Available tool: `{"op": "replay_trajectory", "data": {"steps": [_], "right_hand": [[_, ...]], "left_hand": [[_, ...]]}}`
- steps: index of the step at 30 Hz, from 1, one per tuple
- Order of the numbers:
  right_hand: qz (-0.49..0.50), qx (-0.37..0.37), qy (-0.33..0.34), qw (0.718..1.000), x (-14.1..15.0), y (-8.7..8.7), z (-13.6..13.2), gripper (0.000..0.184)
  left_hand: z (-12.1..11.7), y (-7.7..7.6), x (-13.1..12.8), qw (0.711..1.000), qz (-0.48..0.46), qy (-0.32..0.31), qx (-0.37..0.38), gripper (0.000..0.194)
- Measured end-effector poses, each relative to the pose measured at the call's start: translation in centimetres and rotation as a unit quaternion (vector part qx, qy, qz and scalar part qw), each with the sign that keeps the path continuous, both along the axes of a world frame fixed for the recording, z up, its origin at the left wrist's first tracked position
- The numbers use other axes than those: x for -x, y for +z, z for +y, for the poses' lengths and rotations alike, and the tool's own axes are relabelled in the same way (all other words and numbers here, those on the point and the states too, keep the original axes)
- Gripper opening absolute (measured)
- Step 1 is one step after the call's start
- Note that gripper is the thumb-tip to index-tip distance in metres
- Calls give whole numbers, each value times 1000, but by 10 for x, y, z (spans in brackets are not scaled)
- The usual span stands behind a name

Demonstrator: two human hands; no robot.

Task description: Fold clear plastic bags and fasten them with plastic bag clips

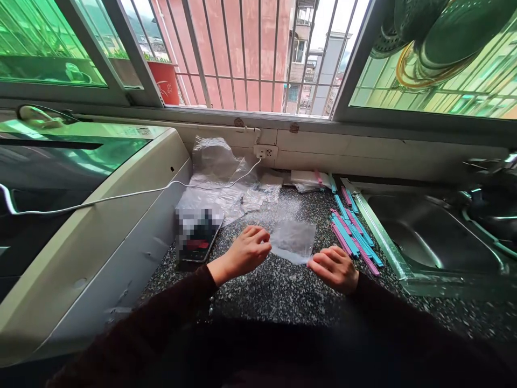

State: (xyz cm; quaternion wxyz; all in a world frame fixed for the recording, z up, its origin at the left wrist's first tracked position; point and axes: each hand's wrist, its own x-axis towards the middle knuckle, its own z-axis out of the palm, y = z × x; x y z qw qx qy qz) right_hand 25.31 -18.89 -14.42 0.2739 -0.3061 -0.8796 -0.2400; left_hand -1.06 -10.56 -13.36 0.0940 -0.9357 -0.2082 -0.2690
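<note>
A small clear plastic bag (pixel 294 238) lies flat on the speckled granite counter (pixel 274 291). My left hand (pixel 246 251) pinches the bag's left edge with curled fingers. Fingers together, my right hand (pixel 333 267) presses on the bag's near right corner. Just right of that hand, several blue and pink sealing sticks (pixel 352 233) lie in a row.
A phone (pixel 198 240) on a white cable (pixel 133 194) lies left of my hands. Behind it is a heap of clear bags (pixel 220 178). A white washing machine (pixel 100 226) flanks the left and a steel sink (pixel 432 237) the right. A barred window (pixel 250 54) is ahead.
</note>
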Motion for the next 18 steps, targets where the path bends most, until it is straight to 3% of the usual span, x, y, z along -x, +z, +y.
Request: {"op": "replay_trajectory", "data": {"steps": [3,7,13,18], "right_hand": [[45,31,15,998,-4,-11,-17,21],[60,78,-21,995,-8,-23,-30,37],[30,116,-48,992,3,-29,-34,18],[54,185,-75,978,6,-29,-26,20]], "left_hand": [[-26,-7,6,999,-11,-30,18,14],[-51,-16,14,998,-19,-46,47,11],[-68,-26,20,995,-9,-70,69,11],[-74,-16,21,981,-29,-92,165,10]]}}
